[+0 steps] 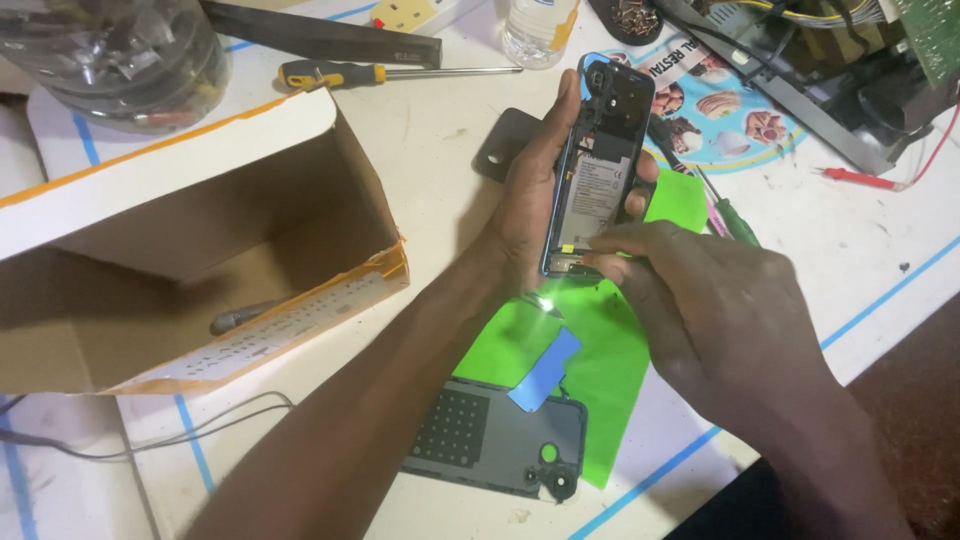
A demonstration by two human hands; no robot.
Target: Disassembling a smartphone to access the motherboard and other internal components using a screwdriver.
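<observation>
The left hand [535,190] is clamped around an opened phone [600,165], holding it upright above the worktop [440,140] with its back cover off, so the battery and dark inner frame face up; the thumb lies along the left edge and the fingertips curl round the right. The right hand [700,310] sits at the phone's bottom end, fingers pinched together against the lower edge, though I cannot tell whether they hold a small tool or a part there. Just below the hands lies a green sheet [600,370] spread on the worktop, with a blue strip [545,370] on it. The grey back cover [490,435] rests inside-up at the near edge, partly over the sheet. A dark flat plate [498,140] lies behind the left hand. To the left stands an open cardboard box [200,230] on its side, with a small tool inside. Beyond it a yellow-handled screwdriver [340,73] lies beside a clear plastic tub [110,60]. A green-handled screwdriver [735,220] lies to the right of the phone, near a printed round mat [730,110].
</observation>
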